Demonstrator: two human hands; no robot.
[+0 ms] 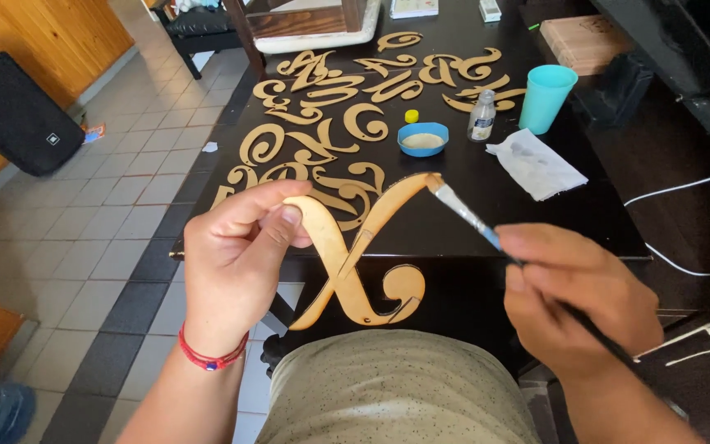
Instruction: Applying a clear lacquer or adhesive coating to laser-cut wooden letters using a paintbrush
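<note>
- The left hand (236, 259) grips a flat, curly letter cut from thin light-brown wood (353, 256). The thumb presses on the upper left arm of the letter, and the fingers close behind it.
- The wooden letter is held up in the air, above the person's lap and just in front of the near edge of the dark, shiny table (486, 205).
- The right hand (573, 300) pinches a thin paintbrush with a blue and black handle (495, 238), like holding a pencil.
- The brush tip touches the top right end of the letter, so the step looks like painting the letter's edge.
- The next stroke seems to need a steady hand, so the brush stays on the thin edge. The brush may also need a dip.
- A small round blue dish with pale paint (422, 140) sits on the table, near a little clear bottle (481, 117) and a tall teal plastic cup (546, 97).
- A white crumpled paper towel (536, 164) lies close by.
- Many more curly wooden letters (322, 131) lie flat on the table.
</note>
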